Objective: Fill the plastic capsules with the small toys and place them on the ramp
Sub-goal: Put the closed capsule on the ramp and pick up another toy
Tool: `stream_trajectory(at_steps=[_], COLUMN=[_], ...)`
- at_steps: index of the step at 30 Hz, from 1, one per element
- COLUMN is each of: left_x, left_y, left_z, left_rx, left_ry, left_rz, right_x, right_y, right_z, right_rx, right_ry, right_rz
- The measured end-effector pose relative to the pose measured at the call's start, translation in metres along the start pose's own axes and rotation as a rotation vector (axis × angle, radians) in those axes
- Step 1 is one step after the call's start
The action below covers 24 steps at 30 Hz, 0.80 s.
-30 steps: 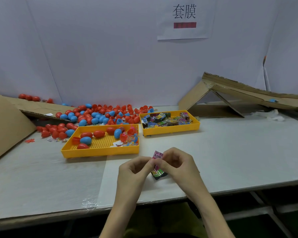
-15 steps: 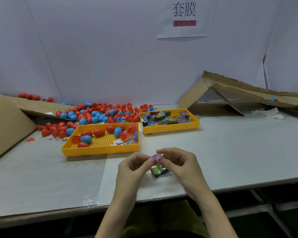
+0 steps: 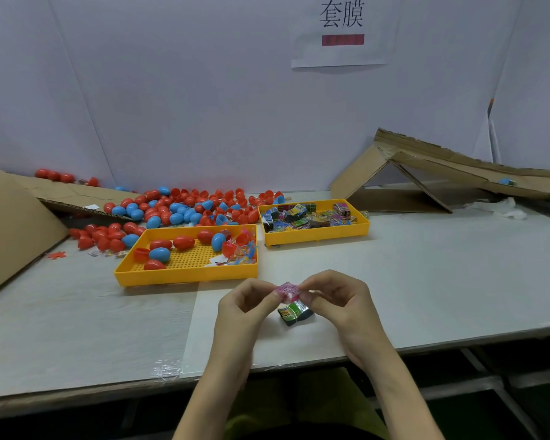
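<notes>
Pale grey, the tabletop carried everything. At its far right the cardboard ramp sloped off past the frame edge, with one blue capsule lying on it. Two yellow trays came next: the left tray held a few capsules and loose bits, and the right tray was heaped with packeted toys. Behind them spread the pile of red and blue capsules.

Near the front edge the left hand and right hand met. The fingers of both were narrowed to a pinch on a pink toy packet, held just above the tabletop. A green-and-black packet sat directly beneath it (whether it hung from the pink one or lay on the surface, I could not tell). Neither hand held a capsule, so filling was not yet begun.

The likely slip was that tugging the slick wrapper could fling the little toy off the near edge, or the second packet could drop. The ramp's lower end was cut off, the packets' print was unreadable, and the fingertips hid the wrapper's ends.
</notes>
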<state>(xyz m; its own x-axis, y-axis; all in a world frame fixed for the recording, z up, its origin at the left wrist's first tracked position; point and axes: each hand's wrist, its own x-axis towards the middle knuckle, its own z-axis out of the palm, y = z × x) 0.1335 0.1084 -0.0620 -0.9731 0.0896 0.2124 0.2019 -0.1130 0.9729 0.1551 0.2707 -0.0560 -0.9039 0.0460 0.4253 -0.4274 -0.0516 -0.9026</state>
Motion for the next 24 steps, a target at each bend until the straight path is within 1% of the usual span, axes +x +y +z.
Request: stream_trajectory(at_steps=[5, 9, 13, 16, 18, 19, 21, 24], left_x=[-0.003, -0.003, -0.005, -0.007, -0.004, 0.002, 0.024, 0.079], left_y=[-0.001, -0.001, 0.000, 0.001, 0.007, 0.012, 0.024, 0.045], left_z=[0.003, 0.003, 0.001, -0.001, -0.008, -0.013, -0.025, -0.045], left_rx=[0.130, 0.092, 0.049, -0.045, -0.043, 0.014, 0.207, 0.664], left_ry=[-0.005, -0.008, -0.027, 0.048, 0.127, 0.148, 0.156, 0.162], left_rz=[0.066, 0.054, 0.055, 0.038, 0.050, 0.072, 0.137, 0.267], right_x=[0.000, 0.000, 0.000, 0.000, 0.001, 0.001, 0.001, 0.002], right_y=[-0.002, -0.003, -0.004, -0.004, -0.004, -0.003, -0.002, 0.000], right_z=[0.000, 0.000, 0.000, 0.001, 0.001, 0.001, 0.000, -0.001], right_rx=[0.067, 0.045, 0.071, 0.068, 0.069, 0.077, 0.098, 0.104], right_ry=[-0.074, -0.109, -0.089, -0.071, -0.051, -0.041, -0.032, -0.003], right_rz=[0.029, 0.040, 0.037, 0.041, 0.048, 0.048, 0.044, 0.037])
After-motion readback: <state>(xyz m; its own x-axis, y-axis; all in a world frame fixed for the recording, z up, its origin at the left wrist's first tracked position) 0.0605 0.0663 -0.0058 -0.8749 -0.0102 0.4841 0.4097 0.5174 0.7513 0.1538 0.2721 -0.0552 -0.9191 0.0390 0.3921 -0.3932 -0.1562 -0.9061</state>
